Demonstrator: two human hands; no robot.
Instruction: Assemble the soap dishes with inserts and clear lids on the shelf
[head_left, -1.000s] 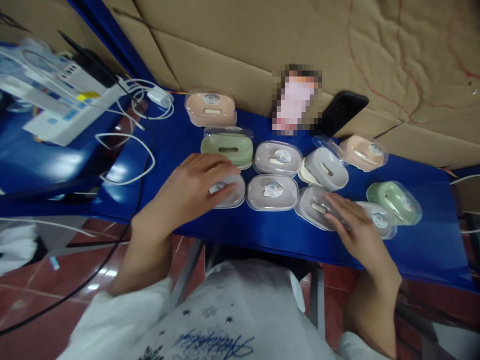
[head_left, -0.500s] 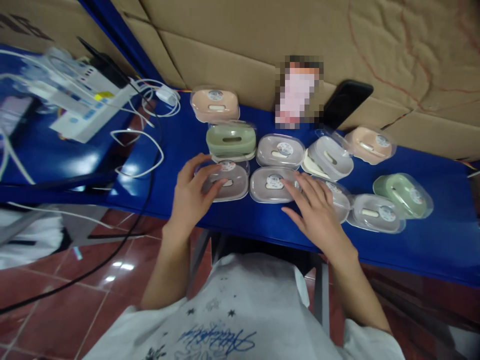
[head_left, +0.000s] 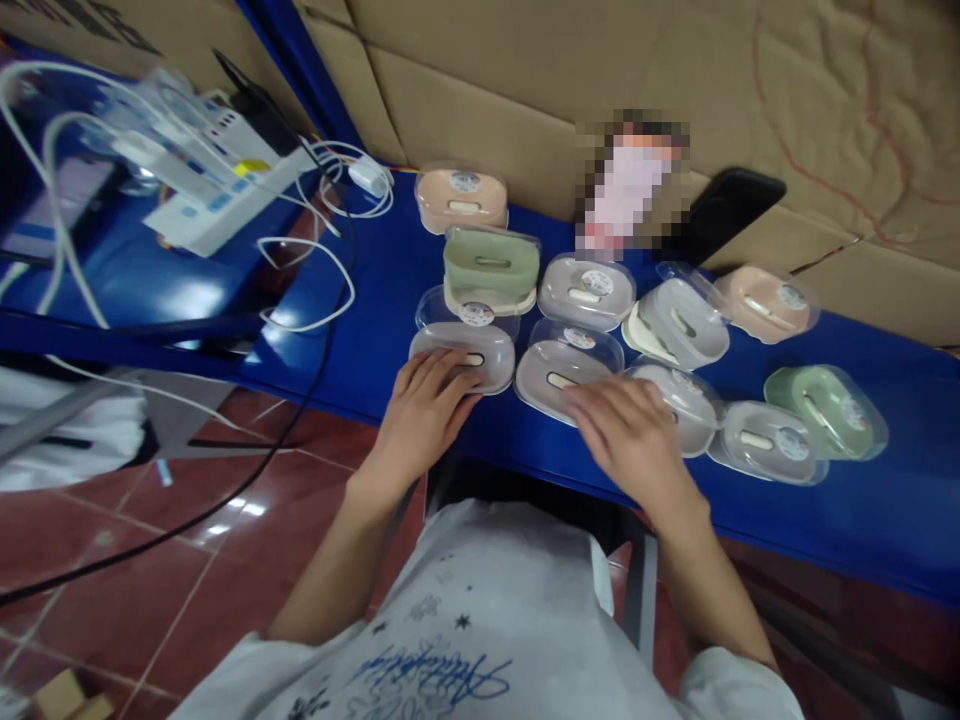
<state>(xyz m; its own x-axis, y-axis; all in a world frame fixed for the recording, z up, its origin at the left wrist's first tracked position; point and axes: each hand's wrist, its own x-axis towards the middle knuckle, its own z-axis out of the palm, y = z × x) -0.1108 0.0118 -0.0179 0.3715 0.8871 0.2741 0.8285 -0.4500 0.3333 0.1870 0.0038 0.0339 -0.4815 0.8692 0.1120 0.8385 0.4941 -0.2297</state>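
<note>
A grey oval soap box [head_left: 491, 345] with a clear cover lies at the front left of the group. My left hand [head_left: 427, 410] rests over its near left end, fingers bent close together and thumb at the front edge. Beside it, another grey soap box [head_left: 540, 375] has its clear cover [head_left: 600, 345] showing behind it, with a round label. My right hand [head_left: 630, 425] closes on its right end, hiding that corner. Under both hands, the fingertips are partly hidden. A third grey soap box [head_left: 694, 410] sits just right of my right hand.
Behind are a green soap box [head_left: 491, 265], a peach one [head_left: 457, 200] and several others on the blue table [head_left: 375, 290]. A phone [head_left: 731, 215] leans against the cardboard [head_left: 487, 80]. White cables and a power strip [head_left: 217, 210] occupy the left.
The view has shifted, so things appear farther right. Both front soap boxes have moved left and slightly nearer, and more of their covers shows behind. My fingers have drawn closer together on them.
</note>
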